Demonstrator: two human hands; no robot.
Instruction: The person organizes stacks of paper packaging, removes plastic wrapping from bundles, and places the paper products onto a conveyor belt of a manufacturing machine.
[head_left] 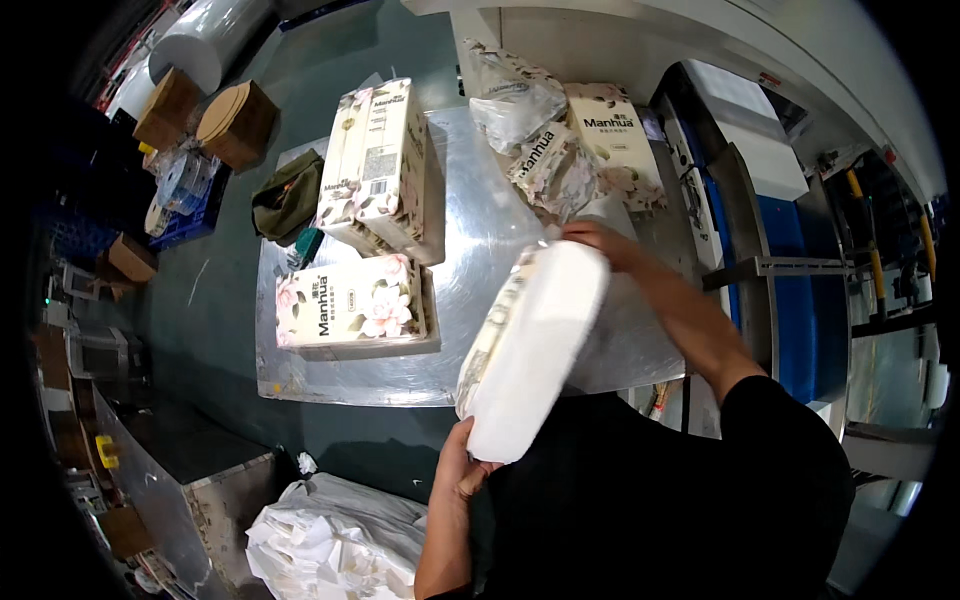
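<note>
A long white tissue stack (540, 335) is held at a slant over the table's near edge, with a strip of floral wrapper along its left side. Its lower end rests in my left hand (462, 462), the fingers partly tucked under it. At the upper end, my right hand (600, 243) has its fingers closed on the stack's corner and the wrapper edge; the exact grip is partly hidden. Beyond that hand lies a crumpled floral plastic wrapper (560, 170). Cream floral tissue packs stand on the left of the table, a tall group (375, 165) behind a lower pack (350, 305).
The shiny metal table (470, 200) also bears a dark green cloth bag (285, 200) at its left edge and a floral pack (615, 140) at the back right. A white plastic sack (335, 535) sits on the floor, lower left. Machinery with a blue panel (785, 290) stands right.
</note>
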